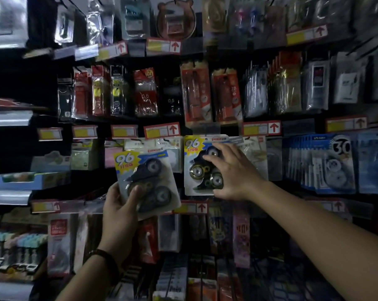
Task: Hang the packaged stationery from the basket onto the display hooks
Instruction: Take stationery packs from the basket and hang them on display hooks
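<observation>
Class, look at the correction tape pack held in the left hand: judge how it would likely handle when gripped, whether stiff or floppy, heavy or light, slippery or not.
The correction tape pack probably stays fairly stiff: held only at its lower edge by the left hand, the card stands up tilted without drooping. It is likely light, since a one-handed thumb grip carries it. The glossy plastic blister may feel slippery.

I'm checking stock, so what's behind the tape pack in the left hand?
Behind the tilted correction tape pack held by the left hand, white hanging packs show above it. Anything directly behind it is covered.
</observation>
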`<state>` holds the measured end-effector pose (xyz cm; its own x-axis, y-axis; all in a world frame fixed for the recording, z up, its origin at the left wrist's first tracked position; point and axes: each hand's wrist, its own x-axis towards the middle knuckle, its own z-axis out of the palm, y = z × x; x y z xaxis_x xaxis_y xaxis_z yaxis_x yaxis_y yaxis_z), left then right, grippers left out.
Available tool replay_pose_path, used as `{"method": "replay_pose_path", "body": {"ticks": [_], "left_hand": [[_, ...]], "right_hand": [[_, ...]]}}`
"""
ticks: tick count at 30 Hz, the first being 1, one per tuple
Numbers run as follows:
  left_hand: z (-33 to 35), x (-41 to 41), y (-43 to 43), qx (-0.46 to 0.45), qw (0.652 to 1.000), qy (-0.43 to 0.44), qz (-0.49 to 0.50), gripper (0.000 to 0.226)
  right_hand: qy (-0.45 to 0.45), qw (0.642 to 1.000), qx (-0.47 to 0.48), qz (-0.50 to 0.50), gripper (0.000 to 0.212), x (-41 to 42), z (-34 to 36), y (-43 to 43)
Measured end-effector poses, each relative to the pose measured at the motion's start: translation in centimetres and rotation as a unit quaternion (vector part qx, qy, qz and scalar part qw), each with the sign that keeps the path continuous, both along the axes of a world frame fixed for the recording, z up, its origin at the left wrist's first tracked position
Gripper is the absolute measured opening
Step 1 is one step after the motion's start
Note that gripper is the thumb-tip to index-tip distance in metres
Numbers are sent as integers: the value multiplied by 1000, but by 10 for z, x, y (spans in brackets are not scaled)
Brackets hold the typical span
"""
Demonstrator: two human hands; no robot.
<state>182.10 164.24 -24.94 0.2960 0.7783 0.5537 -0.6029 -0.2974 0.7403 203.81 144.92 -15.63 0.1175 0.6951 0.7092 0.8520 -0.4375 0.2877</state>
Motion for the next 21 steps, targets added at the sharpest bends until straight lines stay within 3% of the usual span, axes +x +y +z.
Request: {"method": "replay_pose_path", "body": {"ticks": [4,21], "left_hand": [[-1,3,1,11,1000,0,-26,25],[9,13,-19,25,995,40,-93,27]], "right_hand": [[-43,999,27,1,106,4,-4,1],[21,999,-10,-27,111,4,19,9]]}}
